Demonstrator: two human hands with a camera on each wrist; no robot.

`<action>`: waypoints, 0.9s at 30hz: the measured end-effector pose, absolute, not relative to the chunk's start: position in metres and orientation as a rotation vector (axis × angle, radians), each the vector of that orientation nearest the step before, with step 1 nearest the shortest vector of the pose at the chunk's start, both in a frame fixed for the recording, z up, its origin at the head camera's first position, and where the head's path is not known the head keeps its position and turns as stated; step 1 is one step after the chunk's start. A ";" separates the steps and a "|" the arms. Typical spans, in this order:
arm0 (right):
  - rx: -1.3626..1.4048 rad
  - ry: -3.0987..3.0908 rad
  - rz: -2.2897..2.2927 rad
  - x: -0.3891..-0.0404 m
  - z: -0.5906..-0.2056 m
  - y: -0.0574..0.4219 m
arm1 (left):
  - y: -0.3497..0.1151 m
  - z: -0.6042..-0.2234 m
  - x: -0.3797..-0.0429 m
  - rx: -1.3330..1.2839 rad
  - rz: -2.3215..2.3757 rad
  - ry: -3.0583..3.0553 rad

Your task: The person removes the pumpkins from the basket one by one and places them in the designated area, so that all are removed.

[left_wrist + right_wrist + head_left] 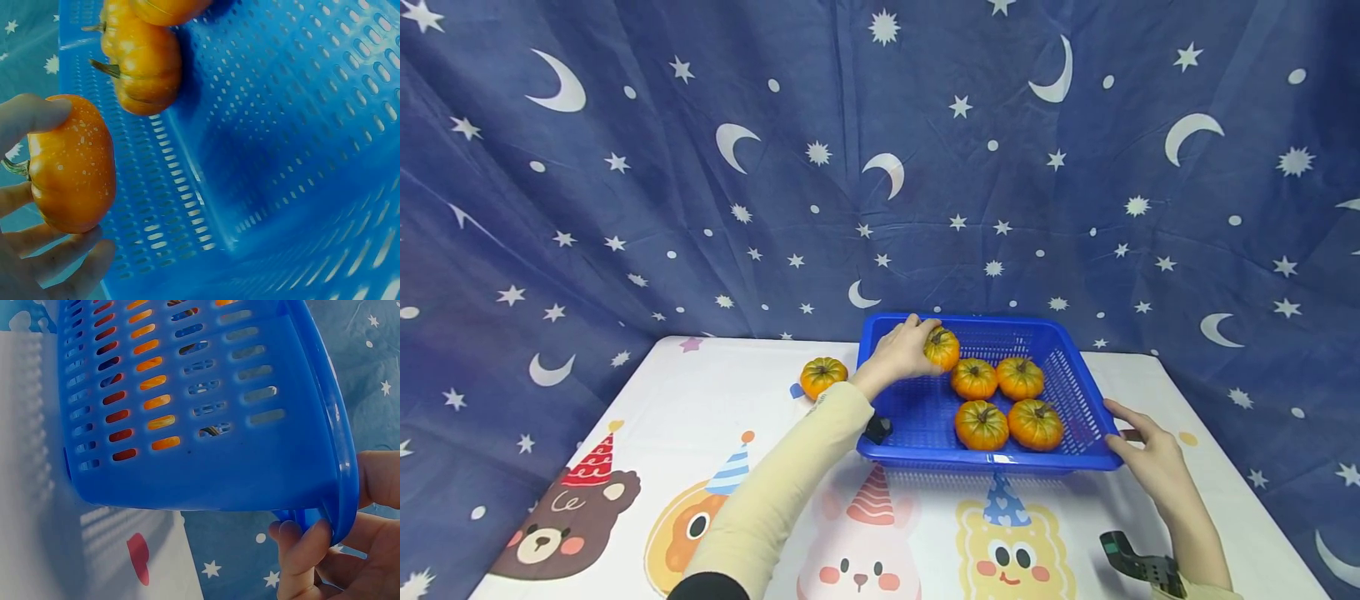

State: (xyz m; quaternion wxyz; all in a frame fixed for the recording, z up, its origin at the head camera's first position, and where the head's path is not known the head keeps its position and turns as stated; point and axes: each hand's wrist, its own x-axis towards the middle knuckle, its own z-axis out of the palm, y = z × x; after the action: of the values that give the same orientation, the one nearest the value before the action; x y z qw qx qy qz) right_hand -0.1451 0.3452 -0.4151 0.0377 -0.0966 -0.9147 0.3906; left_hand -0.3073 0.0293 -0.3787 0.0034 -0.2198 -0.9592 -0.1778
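My left hand [901, 350] holds a small orange pumpkin [942, 348] over the back left part of a blue plastic basket [901, 425]. In the left wrist view, thumb and fingers wrap the pumpkin [74, 164] from either side, its stem toward the palm. Several more pumpkins [1036, 423] sit together in the basket's middle and right. My right hand [1152, 450] grips the basket's right rim near the front corner; the right wrist view shows the thumb and curled fingers at that rim [340, 456].
Left of the basket, another pumpkin [823, 377] rests on the white tablecloth [730, 375] printed with cartoon animals. A dark blue curtain [820, 183] with moons and stars hangs right behind the table. A dark wrist device [1138, 567] is by the right forearm.
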 end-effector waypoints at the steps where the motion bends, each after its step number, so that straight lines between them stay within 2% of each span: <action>1: -0.298 -2.806 1.199 -0.145 -0.415 0.345 | 0.029 -0.377 -0.306 -0.694 -0.550 -3.003; 27: -0.307 -2.818 1.206 -0.145 -0.415 0.345 | -0.002 -0.330 -0.264 -0.744 -0.496 -2.881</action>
State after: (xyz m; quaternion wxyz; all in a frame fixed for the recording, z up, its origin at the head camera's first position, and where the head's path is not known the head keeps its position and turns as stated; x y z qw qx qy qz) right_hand -0.1447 0.3453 -0.4149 0.0302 -0.0997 -0.9143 0.3914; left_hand -0.2643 -0.0019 -0.3296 0.0625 -0.2463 -0.9532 -0.1641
